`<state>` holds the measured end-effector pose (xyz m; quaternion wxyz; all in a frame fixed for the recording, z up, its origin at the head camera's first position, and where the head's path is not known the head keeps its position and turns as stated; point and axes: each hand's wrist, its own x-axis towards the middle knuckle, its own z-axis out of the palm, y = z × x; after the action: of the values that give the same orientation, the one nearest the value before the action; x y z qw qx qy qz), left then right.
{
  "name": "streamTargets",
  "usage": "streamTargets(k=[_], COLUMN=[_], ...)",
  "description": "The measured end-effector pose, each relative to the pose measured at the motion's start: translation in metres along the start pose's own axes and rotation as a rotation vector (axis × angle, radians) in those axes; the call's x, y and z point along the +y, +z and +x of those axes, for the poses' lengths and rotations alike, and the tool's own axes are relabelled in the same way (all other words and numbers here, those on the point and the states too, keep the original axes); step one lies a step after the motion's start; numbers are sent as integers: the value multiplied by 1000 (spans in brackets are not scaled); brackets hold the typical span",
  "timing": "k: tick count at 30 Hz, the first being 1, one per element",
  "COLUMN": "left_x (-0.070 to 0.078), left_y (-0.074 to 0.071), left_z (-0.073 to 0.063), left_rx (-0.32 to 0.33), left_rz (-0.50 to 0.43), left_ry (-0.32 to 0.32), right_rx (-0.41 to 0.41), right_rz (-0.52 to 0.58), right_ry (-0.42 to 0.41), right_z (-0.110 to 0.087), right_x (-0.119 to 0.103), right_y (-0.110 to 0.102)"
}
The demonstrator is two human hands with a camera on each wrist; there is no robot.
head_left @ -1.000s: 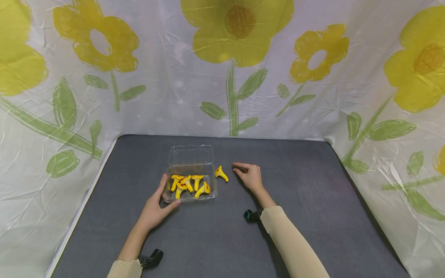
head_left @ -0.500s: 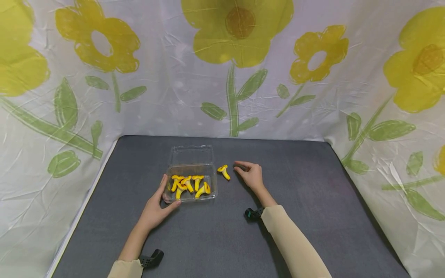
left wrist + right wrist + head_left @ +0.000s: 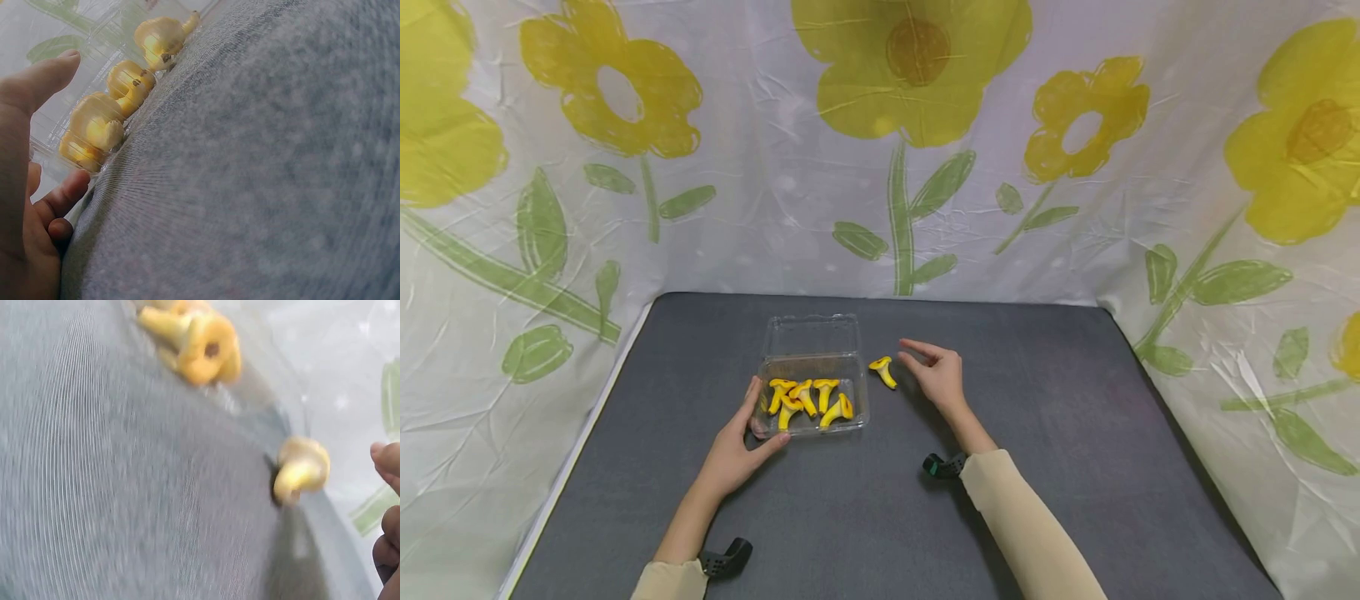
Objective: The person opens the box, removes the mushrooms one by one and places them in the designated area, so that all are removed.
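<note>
A clear plastic clamshell box (image 3: 859, 421) stands with its lid (image 3: 812, 335) raised at the back, holding several yellow chanterelle mushrooms (image 3: 825, 393). My left hand (image 3: 733, 450) grips its near left corner, thumb at the front edge and fingers along the left side; in the left wrist view the thumb (image 3: 53, 78) lies close to the clear wall. One loose chanterelle (image 3: 883, 372) lies on the table just right of the box, and it also shows in the right wrist view (image 3: 303, 467). Beside it, my right hand (image 3: 942, 375) hovers with thumb and forefinger apart, holding nothing.
A dark grey cloth covers the table (image 3: 1060, 400). White fabric (image 3: 737, 233) printed with yellow flowers hangs behind it and along both sides. Dark straps with small devices (image 3: 727, 558) sit at both wrists.
The loose chanterelle shifted slightly right and turned, then lay still. My right hand moved a little right, then back left and slightly farther away, its fingers parting. The left hand stayed on the box.
</note>
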<state>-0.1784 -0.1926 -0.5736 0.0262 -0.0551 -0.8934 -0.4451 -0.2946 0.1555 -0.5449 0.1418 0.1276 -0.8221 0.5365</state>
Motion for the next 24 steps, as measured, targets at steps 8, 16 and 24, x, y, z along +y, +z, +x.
streamTargets(k=[8, 16, 24], left_x=[1, 1, -1], left_y=[0, 0, 0], left_z=[0, 0, 0], left_rx=[1, 4, -2], left_rz=[3, -3, -7], left_ry=[-10, 2, 5], right_rx=[45, 29, -100], right_rz=[136, 181, 115], right_ry=[-35, 4, 49], right_z=[-5, -18, -43], right_x=[-28, -48, -55], right_y=[11, 26, 46])
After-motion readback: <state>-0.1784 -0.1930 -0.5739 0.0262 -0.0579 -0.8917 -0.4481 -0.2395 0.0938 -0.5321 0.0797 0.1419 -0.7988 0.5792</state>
